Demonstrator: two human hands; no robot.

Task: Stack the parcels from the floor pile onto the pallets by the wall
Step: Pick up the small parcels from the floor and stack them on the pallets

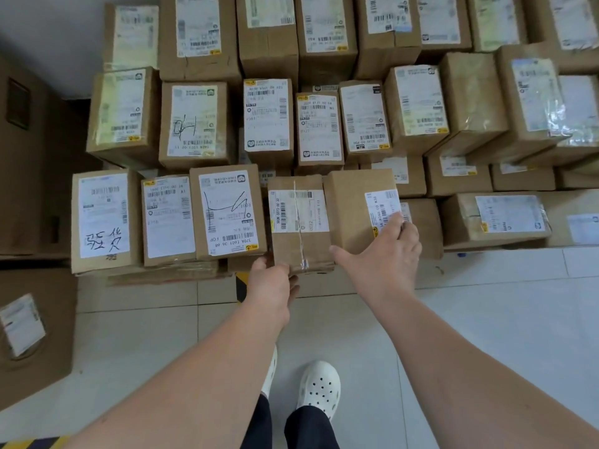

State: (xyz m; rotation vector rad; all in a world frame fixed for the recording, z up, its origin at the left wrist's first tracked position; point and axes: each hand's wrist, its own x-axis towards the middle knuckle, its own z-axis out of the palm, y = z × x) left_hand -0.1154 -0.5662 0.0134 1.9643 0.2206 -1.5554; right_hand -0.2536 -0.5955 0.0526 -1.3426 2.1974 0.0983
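Rows of brown cardboard parcels with white shipping labels fill the stack by the wall. In the front row a taped parcel [299, 222] lies beside a plain-topped parcel [353, 209] with a small label. My left hand [270, 280] grips the near left corner of the taped parcel, thumb on top. My right hand [385, 251] lies on the near right part of the plain-topped parcel, thumb spread along its front edge and fingers curled at the label.
Front-row parcels [227, 212] sit to the left, lower parcels [496, 218] to the right. Large brown boxes [32, 322] stand on the floor at left. White tiled floor [486, 319] lies under my white shoes [319, 388]. Yellow-black tape [241, 286] marks the stack's edge.
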